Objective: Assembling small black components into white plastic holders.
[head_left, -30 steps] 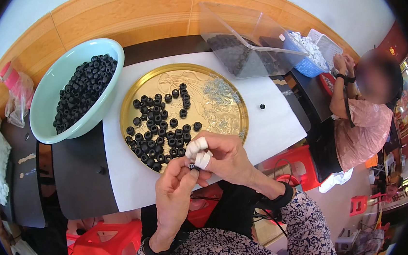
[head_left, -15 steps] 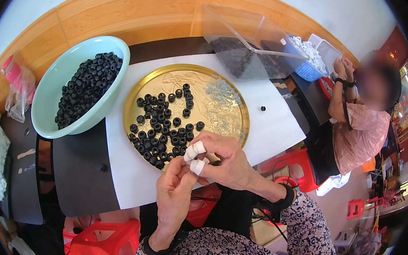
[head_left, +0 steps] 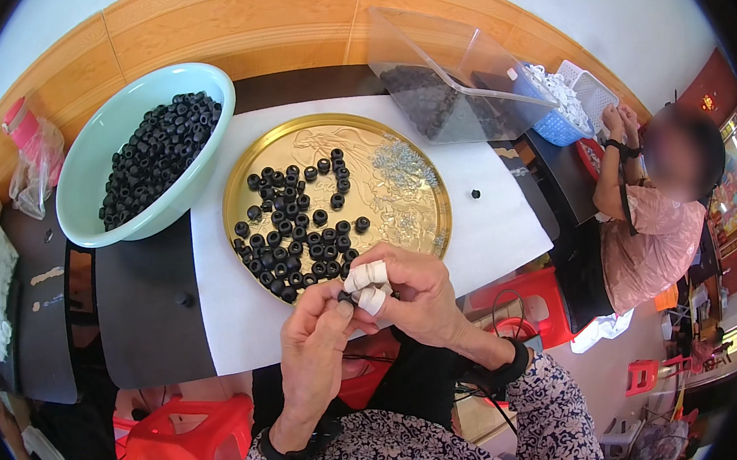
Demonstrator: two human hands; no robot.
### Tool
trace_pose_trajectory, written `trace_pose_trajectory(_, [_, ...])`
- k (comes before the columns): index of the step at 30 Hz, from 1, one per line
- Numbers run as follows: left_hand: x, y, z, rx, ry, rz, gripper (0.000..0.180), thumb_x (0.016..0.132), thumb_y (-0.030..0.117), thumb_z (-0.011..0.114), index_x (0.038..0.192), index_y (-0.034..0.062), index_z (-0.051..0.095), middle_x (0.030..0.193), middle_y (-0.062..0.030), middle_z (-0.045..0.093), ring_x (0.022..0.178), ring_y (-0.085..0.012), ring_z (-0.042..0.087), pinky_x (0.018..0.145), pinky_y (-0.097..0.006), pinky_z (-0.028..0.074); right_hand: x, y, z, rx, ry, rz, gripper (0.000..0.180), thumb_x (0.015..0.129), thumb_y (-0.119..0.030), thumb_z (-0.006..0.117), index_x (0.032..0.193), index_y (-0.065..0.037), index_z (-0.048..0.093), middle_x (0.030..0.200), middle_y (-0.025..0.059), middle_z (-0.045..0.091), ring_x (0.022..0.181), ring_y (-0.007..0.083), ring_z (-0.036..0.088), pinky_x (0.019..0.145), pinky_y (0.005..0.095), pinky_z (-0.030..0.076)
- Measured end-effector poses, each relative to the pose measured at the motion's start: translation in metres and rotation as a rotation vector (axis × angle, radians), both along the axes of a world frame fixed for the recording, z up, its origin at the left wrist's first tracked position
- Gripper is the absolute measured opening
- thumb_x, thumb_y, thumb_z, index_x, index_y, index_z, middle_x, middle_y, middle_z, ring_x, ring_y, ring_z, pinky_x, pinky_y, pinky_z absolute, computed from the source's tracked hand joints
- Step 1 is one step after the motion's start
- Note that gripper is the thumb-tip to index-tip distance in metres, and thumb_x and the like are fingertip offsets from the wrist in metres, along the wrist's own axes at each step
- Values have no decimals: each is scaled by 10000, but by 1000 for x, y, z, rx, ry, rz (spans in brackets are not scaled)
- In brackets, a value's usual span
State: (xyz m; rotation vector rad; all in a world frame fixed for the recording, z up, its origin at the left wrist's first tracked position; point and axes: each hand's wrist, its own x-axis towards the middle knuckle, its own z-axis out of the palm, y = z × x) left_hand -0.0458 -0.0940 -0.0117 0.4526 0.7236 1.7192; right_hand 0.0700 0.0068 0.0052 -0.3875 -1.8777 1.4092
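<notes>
My left hand (head_left: 320, 330) is closed in a pinch at the near edge of the round golden tray (head_left: 375, 203). Between its thumb and fingers a small black part (head_left: 345, 297) shows, mostly covered. My right hand (head_left: 418, 291), with white tape wrapped on its thumb and index finger, meets the left at the fingertips. It is closed too, and what it grips is hidden behind the taped fingers. Many black barrel-shaped pieces with holes (head_left: 287, 246) lie on the tray's left half. Tiny silvery pieces (head_left: 402, 167) are spread over its right side.
A pale green basin (head_left: 76, 194) of black pieces stands left. At the back right are a clear plastic bin (head_left: 410, 51) and a blue basket (head_left: 561, 128) of white items. One black piece (head_left: 475, 194) lies on the white sheet (head_left: 508, 226). A co-worker (head_left: 653, 231) sits at right.
My hands have shifted slightly right and the fingertips have parted a little. The small black part at my left thumb now shows.
</notes>
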Motion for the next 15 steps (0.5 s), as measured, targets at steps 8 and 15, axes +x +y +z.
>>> trace_pose_trajectory(8, [-4, -1, 4, -27, 166, 37, 222, 921, 51, 450, 1111, -43, 517, 915, -106, 626, 796, -156, 605, 752, -305, 497, -5, -5, 13, -394, -45, 39, 132, 868, -19, 575, 987, 33, 600, 747, 15, 578, 660, 48, 536, 576, 198, 448])
trace_pose_trajectory(15, [-8, -7, -7, -19, 313, 56, 200, 895, -1, 458, 1080, -48, 516, 880, -135, 638, 771, -145, 603, 733, -281, 495, -20, 16, 37, -314, -345, 106, 96, 856, -55, 600, 909, 23, 621, 652, 0, 585, 590, 51, 519, 517, 222, 425])
